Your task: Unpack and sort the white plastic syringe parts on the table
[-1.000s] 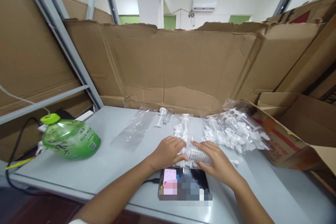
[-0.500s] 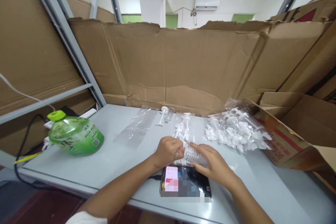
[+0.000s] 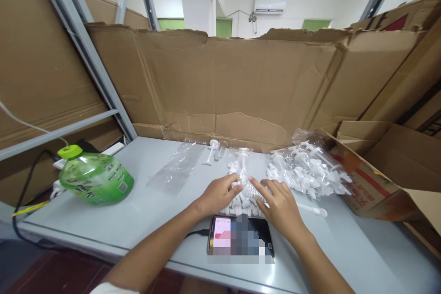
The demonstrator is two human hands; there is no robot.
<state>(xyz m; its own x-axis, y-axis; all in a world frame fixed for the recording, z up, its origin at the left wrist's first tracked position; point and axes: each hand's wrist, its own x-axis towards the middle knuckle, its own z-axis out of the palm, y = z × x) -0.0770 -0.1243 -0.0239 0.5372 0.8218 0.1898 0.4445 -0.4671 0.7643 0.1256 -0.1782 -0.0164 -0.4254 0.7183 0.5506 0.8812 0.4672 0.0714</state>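
Note:
My left hand (image 3: 223, 193) is beside a clear bag of small white plastic parts (image 3: 241, 205), thumb and forefinger apart with nothing seen between them. My right hand (image 3: 279, 200), fingers spread, is over the bag's right side. Between the hands lies a clear ribbed plastic tube (image 3: 252, 191), partly behind my right fingers; whether they touch it I cannot tell. Just right of this hand a white plastic rod with a rounded end (image 3: 314, 210) lies on the table. Farther back are a white plunger-like piece (image 3: 211, 152) and another clear ribbed tube (image 3: 221, 150).
A phone (image 3: 241, 236) with a cable lies in front of the hands. Left stands a green liquid bottle (image 3: 98, 177), near a flat clear bag (image 3: 177, 165). Right are a larger bag of white parts (image 3: 310, 167) and an open cardboard box (image 3: 372, 193). Cardboard (image 3: 213, 78) walls the back.
My left fist has loosened and its fingers have parted. My right fingers have spread from around the clear ribbed tube, which now lies lower over the bag. The white rod now shows at right.

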